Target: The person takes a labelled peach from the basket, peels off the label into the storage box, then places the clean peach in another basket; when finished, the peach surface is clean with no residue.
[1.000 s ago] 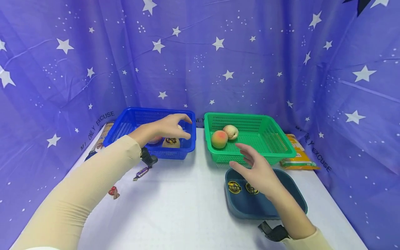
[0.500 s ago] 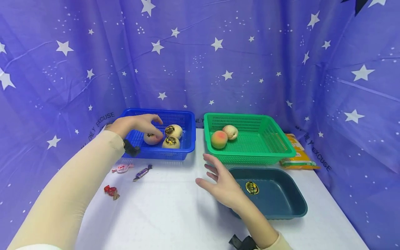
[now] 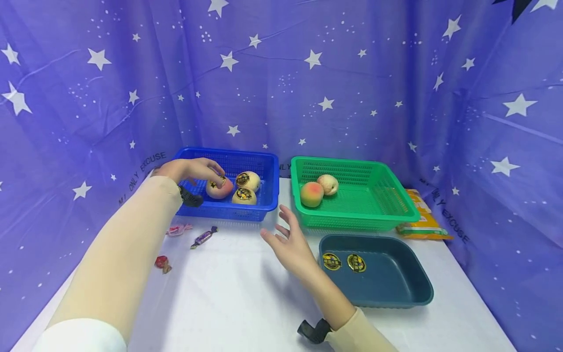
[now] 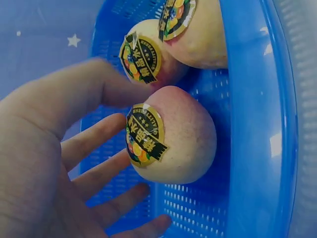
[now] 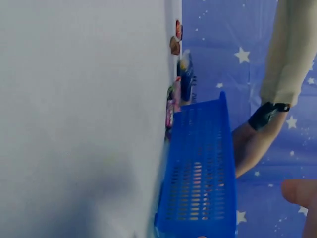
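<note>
Partly hidden, left hand (image 3: 193, 169) touches stickered fruit (image 3: 219, 187); right hand (image 3: 288, 247) hovers spread.

White table (image 3: 237, 293): blue basket (image 3: 228, 211), green basket (image 3: 352, 221), dark teal tray (image 3: 378, 299), three wrapped candies (image 3: 201, 238), yellow packet (image 3: 423, 226).
</note>
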`<control>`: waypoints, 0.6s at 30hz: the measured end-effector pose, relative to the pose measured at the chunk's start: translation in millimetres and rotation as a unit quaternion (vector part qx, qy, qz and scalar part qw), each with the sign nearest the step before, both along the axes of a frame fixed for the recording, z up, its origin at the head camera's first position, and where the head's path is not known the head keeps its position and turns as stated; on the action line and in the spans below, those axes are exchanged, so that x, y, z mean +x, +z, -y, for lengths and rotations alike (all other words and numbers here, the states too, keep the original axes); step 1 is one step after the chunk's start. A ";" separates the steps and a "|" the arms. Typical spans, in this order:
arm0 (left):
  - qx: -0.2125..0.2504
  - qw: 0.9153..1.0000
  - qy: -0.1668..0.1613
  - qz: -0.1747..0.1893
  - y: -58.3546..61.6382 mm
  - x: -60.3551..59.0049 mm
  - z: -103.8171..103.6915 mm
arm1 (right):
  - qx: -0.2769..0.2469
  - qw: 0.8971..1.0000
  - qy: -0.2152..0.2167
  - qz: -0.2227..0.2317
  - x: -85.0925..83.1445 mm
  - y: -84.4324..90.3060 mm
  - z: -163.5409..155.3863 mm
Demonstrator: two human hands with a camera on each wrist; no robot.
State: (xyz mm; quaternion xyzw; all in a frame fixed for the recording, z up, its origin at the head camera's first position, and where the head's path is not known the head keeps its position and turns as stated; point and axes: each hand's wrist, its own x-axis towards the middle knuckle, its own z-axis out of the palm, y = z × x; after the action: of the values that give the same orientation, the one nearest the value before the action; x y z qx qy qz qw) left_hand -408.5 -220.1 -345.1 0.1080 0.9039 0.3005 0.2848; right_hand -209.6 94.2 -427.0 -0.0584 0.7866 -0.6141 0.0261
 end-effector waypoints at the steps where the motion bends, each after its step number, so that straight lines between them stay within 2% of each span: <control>1: 0.001 1.000 0.004 0.000 -1.5 -2.0 0.4 | 0.001 1.000 -0.004 -0.001 -2.9 -0.8 1.7; 7: 0.022 0.999 0.028 -0.004 -6.8 -6.5 0.1 | -0.025 0.999 -0.032 -0.020 -19.9 -8.6 12.0; 12: 0.055 0.997 0.063 -0.003 -13.2 -3.7 -3.1 | -0.063 0.995 -0.074 -0.029 -38.2 -15.2 25.9; 18: 0.069 0.993 0.096 -0.003 -21.5 -4.7 -7.1 | -0.068 0.992 -0.101 -0.038 -53.2 -20.1 38.7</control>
State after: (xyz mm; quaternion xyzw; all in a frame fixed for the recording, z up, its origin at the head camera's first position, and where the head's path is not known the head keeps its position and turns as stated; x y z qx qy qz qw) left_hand -413.2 -213.0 -366.6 0.0413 0.8880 0.3875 0.2442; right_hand -262.7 55.5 -447.1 -0.0034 0.7456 -0.6627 -0.0699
